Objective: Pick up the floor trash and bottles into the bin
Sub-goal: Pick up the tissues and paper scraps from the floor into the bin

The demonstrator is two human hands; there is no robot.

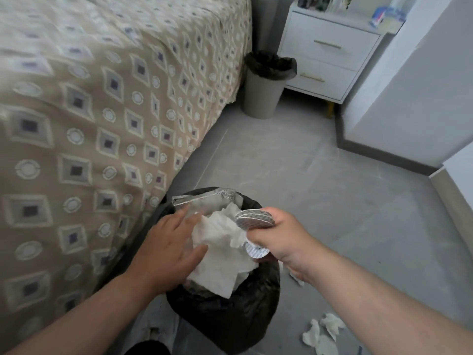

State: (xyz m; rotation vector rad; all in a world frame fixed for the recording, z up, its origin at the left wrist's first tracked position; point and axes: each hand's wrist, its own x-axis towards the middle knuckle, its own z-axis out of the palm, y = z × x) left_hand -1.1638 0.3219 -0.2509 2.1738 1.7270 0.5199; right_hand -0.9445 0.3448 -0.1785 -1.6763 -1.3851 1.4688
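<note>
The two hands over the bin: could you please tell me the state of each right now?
Left hand: open, fingers resting on the white paper in the bin.
Right hand: closed, holding round silvery foil pieces.

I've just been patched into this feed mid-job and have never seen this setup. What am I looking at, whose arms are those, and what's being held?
There is no machine. A person wears one camera on the head, and it looks down at their own two hands. The left hand rests open on crumpled white tissue atop a bin lined with a black bag. The right hand grips silvery foil wrappers over that bin. Tissue scraps lie on the grey floor at lower right. A patterned bed is on the left. Farther off, a second bin stands by a white nightstand.
</note>
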